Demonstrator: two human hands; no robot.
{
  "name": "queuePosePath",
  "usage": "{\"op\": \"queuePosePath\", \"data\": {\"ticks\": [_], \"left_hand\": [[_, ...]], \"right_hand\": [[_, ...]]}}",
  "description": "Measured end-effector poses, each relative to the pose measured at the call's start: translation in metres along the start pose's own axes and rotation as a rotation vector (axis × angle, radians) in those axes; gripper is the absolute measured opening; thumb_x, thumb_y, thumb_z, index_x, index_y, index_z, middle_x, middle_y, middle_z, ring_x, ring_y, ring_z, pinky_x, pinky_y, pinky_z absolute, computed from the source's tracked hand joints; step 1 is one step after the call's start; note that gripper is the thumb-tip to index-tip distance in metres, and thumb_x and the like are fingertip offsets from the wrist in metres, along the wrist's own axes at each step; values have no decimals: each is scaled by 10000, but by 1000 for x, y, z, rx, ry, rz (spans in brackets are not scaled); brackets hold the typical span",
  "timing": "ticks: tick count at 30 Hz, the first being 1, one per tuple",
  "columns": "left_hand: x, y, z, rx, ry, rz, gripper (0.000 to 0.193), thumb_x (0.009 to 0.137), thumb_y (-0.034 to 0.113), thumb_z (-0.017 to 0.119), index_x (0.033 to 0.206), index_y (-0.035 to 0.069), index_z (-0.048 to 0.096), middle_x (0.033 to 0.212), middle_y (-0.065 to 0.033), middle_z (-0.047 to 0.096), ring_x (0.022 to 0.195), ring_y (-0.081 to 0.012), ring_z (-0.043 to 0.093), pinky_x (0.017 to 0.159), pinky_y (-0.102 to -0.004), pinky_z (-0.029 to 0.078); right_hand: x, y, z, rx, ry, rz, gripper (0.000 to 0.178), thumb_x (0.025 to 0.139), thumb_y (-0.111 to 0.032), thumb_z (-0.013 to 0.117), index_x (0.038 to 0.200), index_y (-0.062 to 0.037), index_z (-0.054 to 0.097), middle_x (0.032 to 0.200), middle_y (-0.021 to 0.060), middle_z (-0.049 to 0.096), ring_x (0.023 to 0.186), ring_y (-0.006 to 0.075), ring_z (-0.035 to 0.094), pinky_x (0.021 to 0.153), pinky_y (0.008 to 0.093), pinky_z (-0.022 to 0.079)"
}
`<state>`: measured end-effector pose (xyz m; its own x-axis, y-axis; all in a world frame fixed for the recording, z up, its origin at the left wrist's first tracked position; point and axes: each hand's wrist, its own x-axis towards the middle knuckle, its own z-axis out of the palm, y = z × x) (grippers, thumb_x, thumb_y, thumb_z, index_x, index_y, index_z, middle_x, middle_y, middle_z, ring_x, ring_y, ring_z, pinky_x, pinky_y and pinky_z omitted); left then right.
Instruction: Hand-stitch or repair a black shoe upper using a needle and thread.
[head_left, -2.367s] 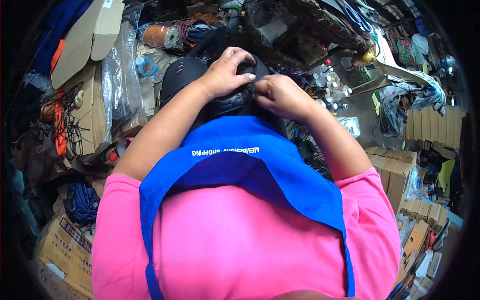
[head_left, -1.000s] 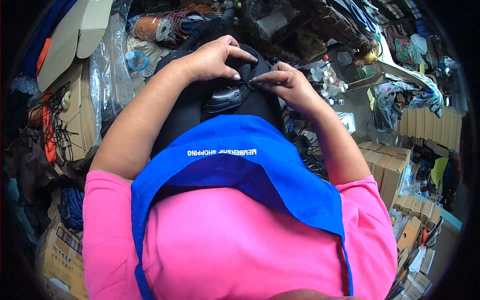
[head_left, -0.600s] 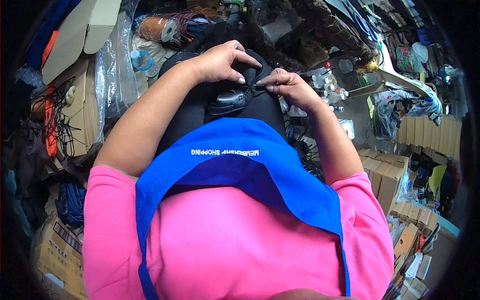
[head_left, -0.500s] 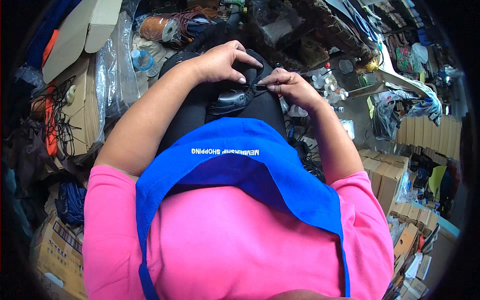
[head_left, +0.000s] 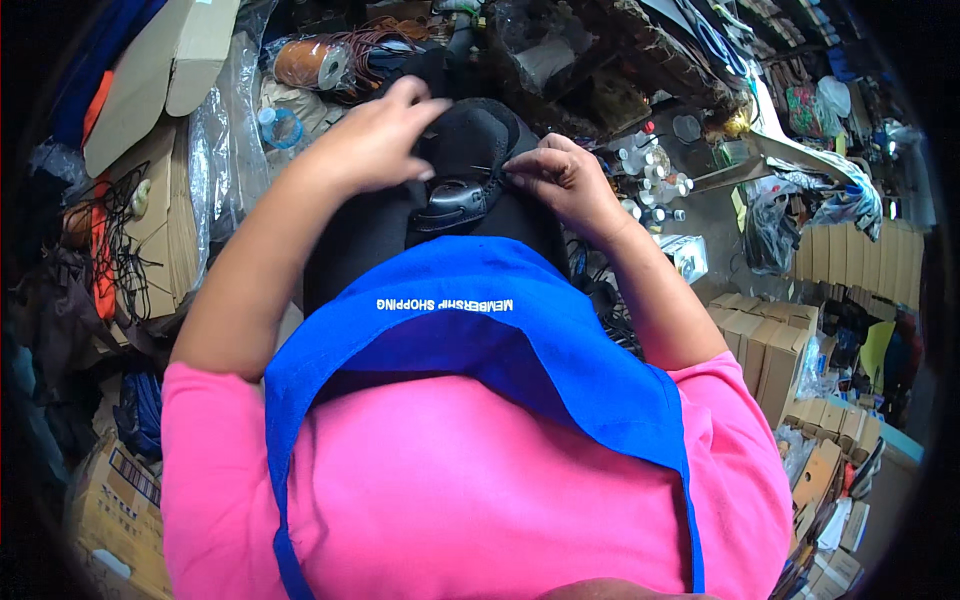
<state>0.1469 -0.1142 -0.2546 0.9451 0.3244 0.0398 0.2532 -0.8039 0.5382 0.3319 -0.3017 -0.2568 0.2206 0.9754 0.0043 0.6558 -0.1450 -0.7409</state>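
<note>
A black shoe [head_left: 458, 203] rests on my lap. Its shiny grey-black end lies nearest to me, and dark fabric forms the rest. At the shoe's right edge my right hand [head_left: 568, 180] is closed in a pinch, thumb against forefinger. What sits between those fingers is too small to make out. My left hand [head_left: 383, 140] is raised just left of the shoe with fingers apart and nothing in it, slightly blurred by motion. A thin pale line shows on the shoe's dark upper near the right fingertips. The blue apron [head_left: 440, 275] covers my lap just this side of the shoe.
An orange spool [head_left: 310, 63] and brown cords lie beyond my left hand. Folded cardboard [head_left: 155, 85] and plastic sheeting stand at left. Several small bottles [head_left: 650, 175] crowd the floor right of my right hand. Stacked boxes [head_left: 765, 345] stand farther right.
My left hand has come off the shoe and moved left, its fingers now free. My right hand stays at the shoe's right edge; the thin metal piece in its fingers no longer shows.
</note>
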Motion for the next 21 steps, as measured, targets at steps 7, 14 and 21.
{"op": "queuePosePath", "data": {"ticks": [7,14,21], "left_hand": [[-41,-66,-36,292,314,-185,195,782,-16,524,965,36,567,1042,-179,521,941,-393,555,827,-435,472],[-39,5,-5,-131,229,1,456,742,-142,501,1094,104,656,940,-113,526,846,-231,566,715,-306,491],[-29,15,29,114,289,85,231,738,30,673,953,107,706,750,-75,560,773,-239,577,672,-319,459]], "right_hand": [[-15,-6,6,-117,2,-66,253,813,-81,663,1057,-135,696,782,75,495,735,211,519,650,309,439],[-31,-17,26,-482,89,-153,386,808,-66,611,1189,-133,616,794,83,496,781,250,518,805,383,379],[-26,-11,18,-391,47,-72,375,787,-83,634,1148,-182,654,803,77,523,798,239,549,796,381,399]]}}
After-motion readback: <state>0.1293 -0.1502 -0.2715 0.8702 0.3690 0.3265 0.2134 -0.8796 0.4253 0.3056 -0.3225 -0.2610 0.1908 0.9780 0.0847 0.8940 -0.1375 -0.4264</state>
